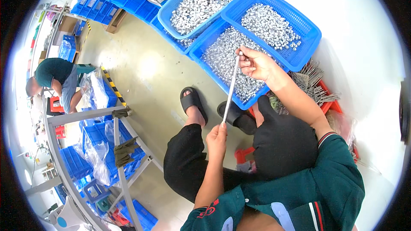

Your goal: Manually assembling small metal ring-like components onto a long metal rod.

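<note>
A long, thin metal rod (pixel 232 86) slants up between my two hands. My left hand (pixel 217 140) is closed around its lower end, in front of my knees. At the upper end, my right hand (pixel 255 65) pinches the rod with thumb and fingertips; whether a small part sits on the tip there is too small to tell. Under my right hand is a blue basket (pixel 198 55) full of small, shiny metal parts (pixel 222 55). A second blue basket (pixel 314 38), holding nut-like metal rings (pixel 267 23), overlaps its far right side.
A lighter blue basket (pixel 162 19) of metal parts stands further back. More thin rods (pixel 314 77) lie beside my right knee. At left are a grey metal frame (pixel 85 117), blue crates (pixel 102 141) with plastic bags, and a bent-over person (pixel 55 73).
</note>
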Motion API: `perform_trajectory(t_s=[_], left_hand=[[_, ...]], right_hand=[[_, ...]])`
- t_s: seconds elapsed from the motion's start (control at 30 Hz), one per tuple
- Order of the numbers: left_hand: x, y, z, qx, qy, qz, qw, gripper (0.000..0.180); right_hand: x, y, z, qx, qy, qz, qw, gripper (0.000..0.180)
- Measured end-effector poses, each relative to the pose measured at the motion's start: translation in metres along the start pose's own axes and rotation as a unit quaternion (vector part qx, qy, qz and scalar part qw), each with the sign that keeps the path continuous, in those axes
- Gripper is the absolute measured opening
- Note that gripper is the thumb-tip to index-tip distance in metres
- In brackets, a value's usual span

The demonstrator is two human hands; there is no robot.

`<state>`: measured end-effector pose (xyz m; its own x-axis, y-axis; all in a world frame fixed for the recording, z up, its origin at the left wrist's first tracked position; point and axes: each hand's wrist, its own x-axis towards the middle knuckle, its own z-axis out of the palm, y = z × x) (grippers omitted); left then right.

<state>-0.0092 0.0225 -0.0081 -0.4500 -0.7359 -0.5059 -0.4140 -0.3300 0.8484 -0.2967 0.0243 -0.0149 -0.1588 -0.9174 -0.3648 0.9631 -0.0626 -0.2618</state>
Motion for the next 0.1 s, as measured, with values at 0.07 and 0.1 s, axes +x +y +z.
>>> perform_trajectory(t_s=[0.07,0.1], left_hand=[[-0.0006,0.0018,0.0010,-0.001,-0.007,0.004,1.000,0.038],[-0.0005,0.0017,0.0012,-0.001,-0.008,0.003,1.000,0.038]], right_hand=[[-0.0012,-0.0007,0.0005,-0.029,-0.007,0.028,0.999,0.021],[-0.0008,-0.0014,-0.0006,-0.043,-0.009,0.037,0.998,0.021]])
